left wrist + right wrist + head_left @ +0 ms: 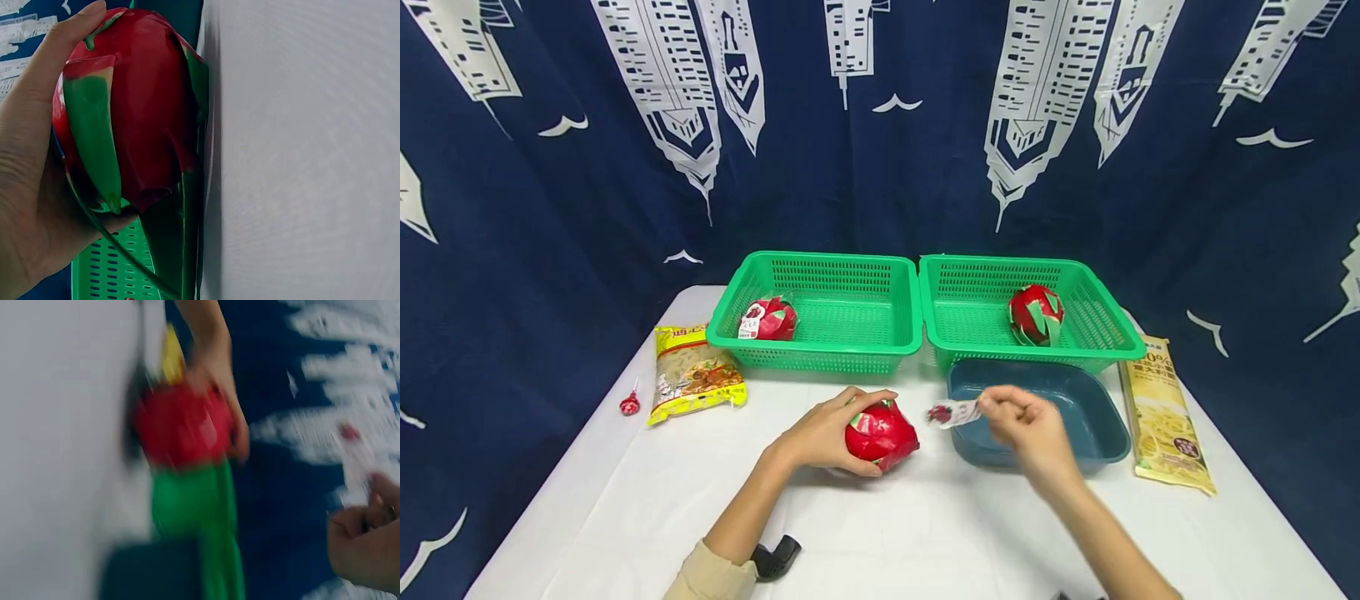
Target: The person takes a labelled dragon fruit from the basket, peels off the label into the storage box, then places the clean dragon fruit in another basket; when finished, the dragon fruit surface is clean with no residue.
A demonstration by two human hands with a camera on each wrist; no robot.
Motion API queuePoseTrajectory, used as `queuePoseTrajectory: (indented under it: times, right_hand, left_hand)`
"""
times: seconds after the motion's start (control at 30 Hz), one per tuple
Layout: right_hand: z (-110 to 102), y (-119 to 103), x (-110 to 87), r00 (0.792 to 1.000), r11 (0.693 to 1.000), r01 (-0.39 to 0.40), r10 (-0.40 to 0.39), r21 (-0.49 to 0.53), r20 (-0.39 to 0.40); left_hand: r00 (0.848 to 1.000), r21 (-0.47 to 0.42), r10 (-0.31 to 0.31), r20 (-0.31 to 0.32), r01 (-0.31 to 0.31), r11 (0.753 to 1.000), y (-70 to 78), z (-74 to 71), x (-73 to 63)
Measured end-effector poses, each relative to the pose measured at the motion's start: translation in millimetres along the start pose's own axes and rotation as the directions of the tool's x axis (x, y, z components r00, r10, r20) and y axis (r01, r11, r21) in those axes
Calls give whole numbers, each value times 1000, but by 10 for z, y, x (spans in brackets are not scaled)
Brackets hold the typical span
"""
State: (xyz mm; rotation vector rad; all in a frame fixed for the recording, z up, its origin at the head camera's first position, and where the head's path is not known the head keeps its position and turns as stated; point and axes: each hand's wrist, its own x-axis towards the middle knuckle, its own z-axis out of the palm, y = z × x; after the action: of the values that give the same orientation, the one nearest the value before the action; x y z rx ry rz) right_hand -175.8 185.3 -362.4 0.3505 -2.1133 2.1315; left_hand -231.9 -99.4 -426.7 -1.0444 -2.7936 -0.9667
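Observation:
A red dragon fruit [883, 437] with green scales rests on the white table in front of the baskets. My left hand [826, 432] grips it from the left side, thumb and fingers curled round it; in the left wrist view its green-tipped scales [94, 134] face the camera. To the right, my right hand [1024, 427] pinches a white label [953, 413] with a red fruit picture between thumb and finger. The label hangs over the near left rim of a blue plastic tub [1037, 454], apart from the fruit. Motion blurs the right wrist view.
Two green baskets [820, 360] stand side by side at the back. The left one holds a labelled dragon fruit [777, 320], the right one a bare one [1036, 315]. A yellow noodle bag [696, 375] and a red lollipop [630, 405] lie left, a pasta pack [1168, 421] right.

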Motion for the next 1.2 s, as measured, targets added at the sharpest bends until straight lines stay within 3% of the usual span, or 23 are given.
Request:
queuePoseTrajectory:
  times: [0.1, 0.2, 0.27, 0.33, 0.4, 0.63, 0.73, 0.83, 1.0, 1.13, 1.2]
  right_hand:
    - [-518, -136, 286, 982, 979, -61, 94, -193, 163]
    - [-914, -65, 530, 909, 918, -125, 258, -377, 328]
    - [-1064, 73, 667, 851, 871, -158, 359, -466, 383]
    - [-1144, 232, 773, 821, 827, -145, 407, -544, 401]
    - [-1171, 387, 850, 823, 795, -121, 415, -594, 387]
    - [-1107, 730, 964, 904, 675, 63, 274, -735, 328]
    - [-1094, 816, 961, 926, 623, 127, 204, -772, 317]
    - [-1105, 882, 941, 929, 598, 167, 172, -784, 328]
    - [-1134, 925, 891, 923, 566, 181, 186, -805, 338]
    - [-1109, 904, 835, 934, 535, 231, 111, -813, 339]
    - [-1082, 890, 797, 941, 535, 240, 78, -810, 330]
  left_hand:
    - [1000, -6, -13, 6, 13, 1000, 10, -5, 7]
    - [1000, -7, -19, 14, 19, 1000, 17, 6, 5]
    - [1000, -3, -23, 19, 23, 1000, 12, 7, -7]
    - [999, -2, -25, 22, 25, 1000, 12, 9, -15]
    - [999, -6, -25, 23, 25, 1000, 15, 11, -19]
    - [999, -5, -33, 19, 33, 999, 25, 3, -8]
    - [999, -5, -35, 19, 35, 999, 34, -1, -1]
    - [999, -7, -36, 23, 36, 999, 36, -2, 5]
    - [999, 4, -27, 19, 27, 1000, 27, 0, 13]
    - [1000, 11, -19, 14, 19, 1000, 19, 3, 11]
    - [1000, 13, -22, 17, 22, 1000, 16, 5, 9]
